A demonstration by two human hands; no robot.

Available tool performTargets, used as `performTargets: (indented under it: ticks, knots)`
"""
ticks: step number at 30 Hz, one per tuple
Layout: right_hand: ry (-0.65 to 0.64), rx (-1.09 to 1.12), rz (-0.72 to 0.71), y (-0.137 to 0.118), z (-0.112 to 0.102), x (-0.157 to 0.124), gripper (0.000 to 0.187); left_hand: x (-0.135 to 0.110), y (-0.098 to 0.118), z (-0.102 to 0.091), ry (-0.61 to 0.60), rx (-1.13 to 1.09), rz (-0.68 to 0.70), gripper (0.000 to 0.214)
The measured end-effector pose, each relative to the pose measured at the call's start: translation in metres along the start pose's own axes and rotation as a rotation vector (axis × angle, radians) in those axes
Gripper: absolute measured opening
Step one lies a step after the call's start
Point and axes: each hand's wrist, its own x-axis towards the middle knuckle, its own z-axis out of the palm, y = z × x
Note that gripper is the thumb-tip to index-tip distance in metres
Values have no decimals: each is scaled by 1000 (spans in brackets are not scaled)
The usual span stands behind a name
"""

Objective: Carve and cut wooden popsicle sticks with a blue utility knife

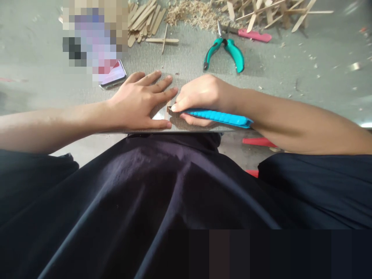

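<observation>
My right hand is closed around a blue-handled utility knife, whose handle points right and whose dark tip end points left. That tip touches or hovers just over a thin wooden craft stick near the table's front edge; contact cannot be made out. My left hand lies flat on the table with its fingers spread. Its index fingertip and thumb sit by the two ends of the stick, which they partly hide.
Teal-handled pliers lie beyond my right hand, beside a pink-handled knife. Farther back are wood shavings, a pile of craft sticks and crossed sticks. A phone, partly blurred out, rests beyond my left wrist.
</observation>
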Motion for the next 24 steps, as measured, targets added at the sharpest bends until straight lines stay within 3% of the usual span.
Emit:
performTargets:
  ticks: [11,17,24]
  knots:
    - [-16,29,37,6,2,-6,24,1,-1,3,17,-66,-1,92]
    - [-55,83,147,-1,-3,-5,21,2,-4,7,49,-90,10,93]
    - [122,96,52,1,-1,-4,20,3,-8,6,19,-86,17,93]
